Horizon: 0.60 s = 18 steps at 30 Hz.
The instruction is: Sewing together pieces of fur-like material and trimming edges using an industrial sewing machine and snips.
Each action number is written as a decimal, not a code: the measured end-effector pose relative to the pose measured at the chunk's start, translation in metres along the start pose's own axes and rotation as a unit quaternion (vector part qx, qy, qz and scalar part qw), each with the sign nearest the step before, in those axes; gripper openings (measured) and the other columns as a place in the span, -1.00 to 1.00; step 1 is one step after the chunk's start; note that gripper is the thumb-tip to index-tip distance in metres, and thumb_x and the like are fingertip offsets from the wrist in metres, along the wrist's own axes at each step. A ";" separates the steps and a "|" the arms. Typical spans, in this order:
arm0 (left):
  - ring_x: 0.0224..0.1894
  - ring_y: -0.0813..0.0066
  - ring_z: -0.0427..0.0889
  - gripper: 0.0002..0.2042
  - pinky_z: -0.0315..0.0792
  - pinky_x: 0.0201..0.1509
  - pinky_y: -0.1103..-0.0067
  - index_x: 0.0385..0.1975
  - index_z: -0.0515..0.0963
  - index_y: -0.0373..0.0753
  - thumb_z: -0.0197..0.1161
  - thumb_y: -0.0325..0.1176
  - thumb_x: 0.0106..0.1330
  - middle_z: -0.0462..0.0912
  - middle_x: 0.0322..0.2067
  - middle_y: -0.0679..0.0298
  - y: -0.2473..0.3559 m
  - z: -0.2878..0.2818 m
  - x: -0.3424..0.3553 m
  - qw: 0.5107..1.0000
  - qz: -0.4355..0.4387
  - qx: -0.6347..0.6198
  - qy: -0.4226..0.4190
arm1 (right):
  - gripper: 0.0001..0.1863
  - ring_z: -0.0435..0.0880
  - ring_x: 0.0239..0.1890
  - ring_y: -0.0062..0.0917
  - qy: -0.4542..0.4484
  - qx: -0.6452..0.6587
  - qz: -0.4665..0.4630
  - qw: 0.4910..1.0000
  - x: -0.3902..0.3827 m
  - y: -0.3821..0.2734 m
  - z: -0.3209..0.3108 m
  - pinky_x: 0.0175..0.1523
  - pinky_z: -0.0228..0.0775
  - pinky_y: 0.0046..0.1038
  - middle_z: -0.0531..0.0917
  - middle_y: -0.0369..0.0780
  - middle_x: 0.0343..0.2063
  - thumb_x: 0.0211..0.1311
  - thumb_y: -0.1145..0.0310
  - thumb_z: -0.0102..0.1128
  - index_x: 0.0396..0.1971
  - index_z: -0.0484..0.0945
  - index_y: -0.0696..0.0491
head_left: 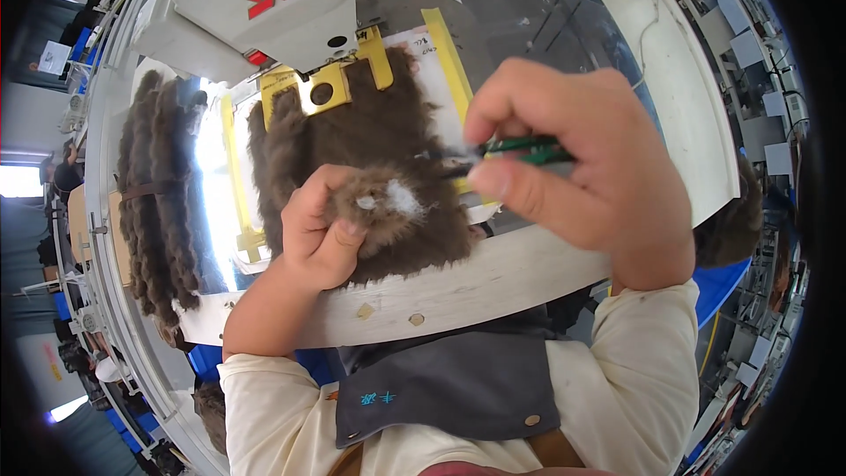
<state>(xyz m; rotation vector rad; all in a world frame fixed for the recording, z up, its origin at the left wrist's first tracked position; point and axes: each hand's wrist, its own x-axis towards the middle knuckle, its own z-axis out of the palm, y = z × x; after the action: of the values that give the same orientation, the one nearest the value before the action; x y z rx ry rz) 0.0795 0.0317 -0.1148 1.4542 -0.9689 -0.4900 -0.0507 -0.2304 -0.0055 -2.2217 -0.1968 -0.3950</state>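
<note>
Clock read from mid-view. White worktable (502, 278): front edge at 6, curved by the lens. White sewing machine (256, 13) at 11, its head over the far end of the work. Brown fur panel (370, 128) lies flat from about 11 through centre down toward 6, shaggy along the edges. Bundle of fur strips (161, 225) at 9, brown band round its middle. Yellow plate (342, 88) with a round hole at 11, on the panel's far end under the machine. My right hand (595, 159) at 2: thumb and forefinger pinched on the tool. My left hand (317, 234) at 9: thumb and fingers clamped on the fur piece. Small fur piece (376, 220): just off centre toward 9, in front of the panel; can't tell if they touch. White fluff (405, 197) on its 3 o'clock side. Green-handled tool (533, 152): at 2, handles level with my thumb tip, working end blurred.
</note>
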 end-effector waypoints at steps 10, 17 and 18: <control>-0.07 0.44 0.61 -0.35 0.48 0.02 0.52 0.03 0.54 -0.52 0.25 0.13 0.45 0.65 -0.07 0.13 0.006 0.004 0.001 1.000 -0.002 0.025 0.011 | -0.83 0.64 -0.60 -0.37 0.006 -0.040 -0.022 0.999 -0.005 -0.002 0.008 -0.48 0.37 -0.46 0.63 -0.24 -0.63 -0.04 0.49 0.55 -0.49 0.66 0.09; -0.16 0.50 0.62 -0.38 0.49 -0.05 0.57 0.05 0.52 -0.50 0.23 0.11 0.48 0.67 -0.16 0.19 0.009 0.005 0.003 0.999 -0.012 0.050 -0.013 | -0.83 0.60 -0.62 -0.35 -0.031 -0.087 -0.036 0.995 -0.006 0.001 0.013 -0.49 0.36 -0.40 0.60 -0.25 -0.64 0.01 0.43 0.54 -0.47 0.65 0.06; -0.24 0.53 0.66 -0.48 0.51 -0.11 0.60 0.03 0.51 -0.49 0.25 -0.02 0.49 0.71 -0.23 0.21 0.008 0.006 0.007 0.998 0.034 0.048 -0.017 | -0.82 0.59 -0.62 -0.34 -0.044 -0.101 -0.042 0.993 -0.005 0.001 0.014 -0.49 0.36 -0.38 0.59 -0.25 -0.63 0.03 0.41 0.54 -0.45 0.65 0.05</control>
<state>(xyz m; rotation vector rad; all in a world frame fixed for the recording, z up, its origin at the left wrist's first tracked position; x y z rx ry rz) 0.0769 0.0234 -0.1065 1.4983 -1.0787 -0.4248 -0.0523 -0.2207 -0.0164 -2.4379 -0.3104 -0.3774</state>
